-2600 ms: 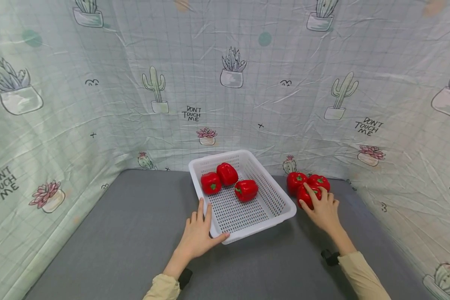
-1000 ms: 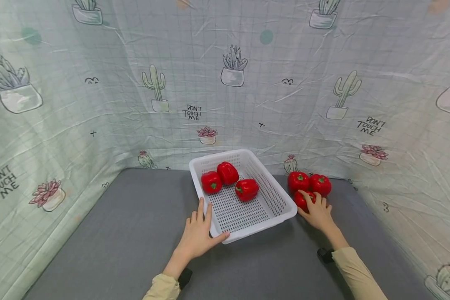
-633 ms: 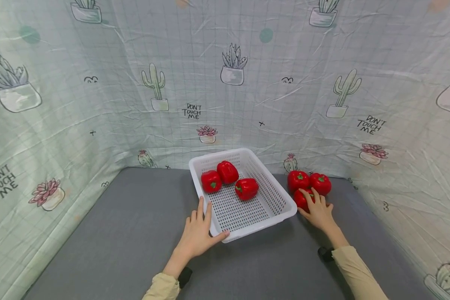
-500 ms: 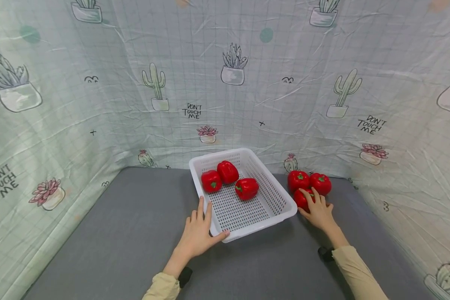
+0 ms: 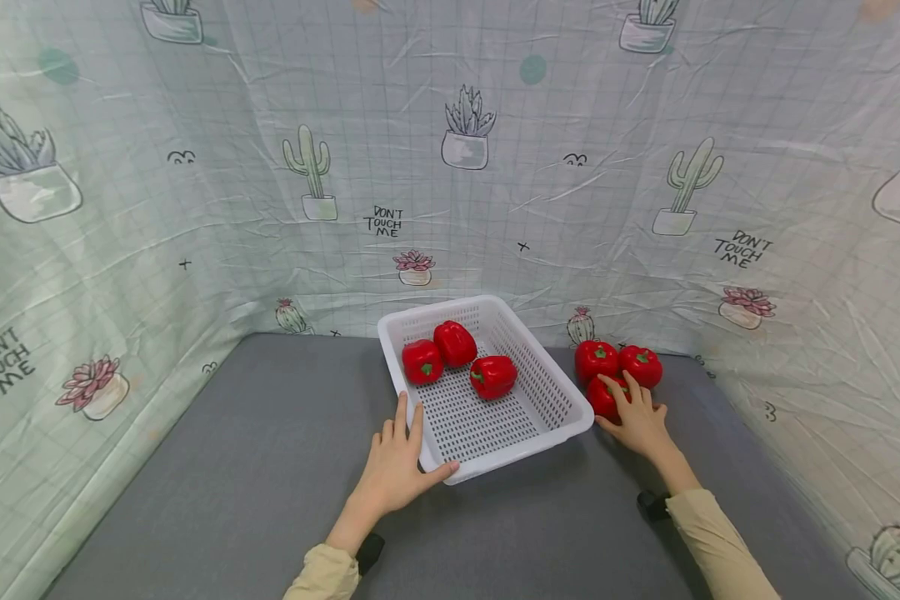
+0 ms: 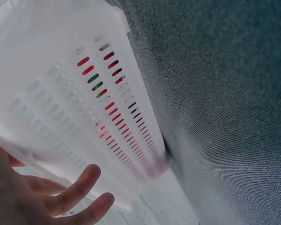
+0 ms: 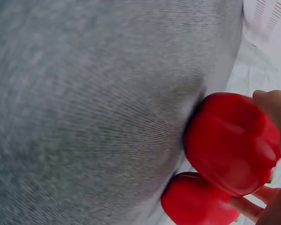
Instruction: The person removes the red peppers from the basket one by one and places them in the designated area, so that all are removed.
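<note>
Pale grey-green fabric backdrop [image 5: 585,200], wrinkled and printed with potted cacti and the words "DON'T TOUCH ME", encloses the rear and both sides of a dark grey, flat desk [image 5: 270,450]. Near the rear of the desk sits a white, rectangular basket [image 5: 521,447] of perforated plastic, turned at an angle. Two beige fabric sleeves [image 5: 720,542] cover the person's forearms. The left hand [image 5: 393,471] is spread wide at the basket's near-left corner, fingers towards the left rim and thumb along the near rim. The right hand [image 5: 640,423] has its thumb and fingers curved round a glossy red bell pepper [image 5: 598,398] on the desk, just right of the basket. Two further red bell peppers, one rear left [image 5: 596,361] and one rear right [image 5: 641,367], stand directly behind the gripped pepper, green stems showing. The basket holds three more: a left pepper [image 5: 423,362] with its stem facing the near side, a rear pepper [image 5: 455,343] close beside it, and a right pepper [image 5: 492,377] lying on its side, stem to the left. From the left wrist, red and green show through the basket's slots. Smallest noted: a black device [image 5: 370,553] at the left wrist and a similar black device [image 5: 652,505] at the right.
</note>
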Tool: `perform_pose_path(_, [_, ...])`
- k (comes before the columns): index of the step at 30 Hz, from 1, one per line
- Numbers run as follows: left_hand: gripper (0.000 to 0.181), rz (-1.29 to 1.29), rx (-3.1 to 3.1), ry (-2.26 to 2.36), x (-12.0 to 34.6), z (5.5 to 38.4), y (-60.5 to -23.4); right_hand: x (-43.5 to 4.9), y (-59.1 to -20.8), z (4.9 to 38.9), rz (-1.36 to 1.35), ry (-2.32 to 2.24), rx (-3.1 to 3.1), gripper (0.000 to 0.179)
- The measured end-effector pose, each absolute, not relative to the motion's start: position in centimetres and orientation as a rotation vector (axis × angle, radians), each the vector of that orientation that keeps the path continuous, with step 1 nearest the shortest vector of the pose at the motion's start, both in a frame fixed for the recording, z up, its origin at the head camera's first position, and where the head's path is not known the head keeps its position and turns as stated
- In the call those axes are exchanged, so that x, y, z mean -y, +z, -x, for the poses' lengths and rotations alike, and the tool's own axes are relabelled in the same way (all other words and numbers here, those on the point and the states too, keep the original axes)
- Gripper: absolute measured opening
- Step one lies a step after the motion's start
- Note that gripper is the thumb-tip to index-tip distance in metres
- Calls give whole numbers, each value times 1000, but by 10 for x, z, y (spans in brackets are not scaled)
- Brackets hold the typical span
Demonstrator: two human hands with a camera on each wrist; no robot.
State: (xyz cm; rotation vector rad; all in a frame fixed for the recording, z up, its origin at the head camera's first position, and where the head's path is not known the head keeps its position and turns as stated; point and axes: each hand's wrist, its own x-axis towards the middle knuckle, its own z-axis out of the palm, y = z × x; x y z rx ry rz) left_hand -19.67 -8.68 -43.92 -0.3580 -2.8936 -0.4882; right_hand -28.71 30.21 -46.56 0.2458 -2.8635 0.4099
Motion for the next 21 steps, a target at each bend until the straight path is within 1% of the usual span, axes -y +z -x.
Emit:
perform_pose_path(10, [99,358,2906,-485,86,195,-438,-295,-451,281,-255,406,2842,75])
perform_pose_path(21, [99,354,2897,-491,87,195,-438,-269,-412,271,-349,409,2750,74])
